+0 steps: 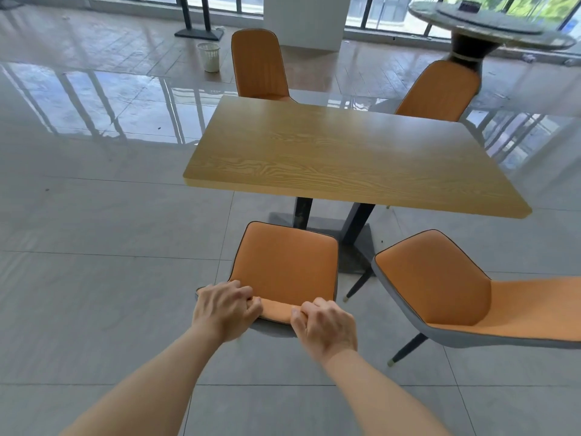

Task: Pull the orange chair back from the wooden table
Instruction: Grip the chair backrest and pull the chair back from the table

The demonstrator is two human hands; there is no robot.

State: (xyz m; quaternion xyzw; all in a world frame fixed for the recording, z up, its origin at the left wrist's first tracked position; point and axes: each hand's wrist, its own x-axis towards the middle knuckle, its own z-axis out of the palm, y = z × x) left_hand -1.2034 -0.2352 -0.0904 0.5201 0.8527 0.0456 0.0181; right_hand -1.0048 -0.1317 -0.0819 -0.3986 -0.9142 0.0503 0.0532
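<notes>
Head view. Both hands gripped the top edge of the backrest of the orange chair (284, 265), which stood on the grey tiled floor (94, 247) at the near side of the wooden table (345, 152), its seat clear of the tabletop edge. The left hand (224, 311) and right hand (325, 325) lay side by side, fingers curled together and clamped over the backrest. A second orange chair (440, 284) stood just to the right, angled away; two more faced them across the table.

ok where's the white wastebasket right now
The white wastebasket stands on the floor at upper left in the head view, just left of the far-left orange chair.
</notes>
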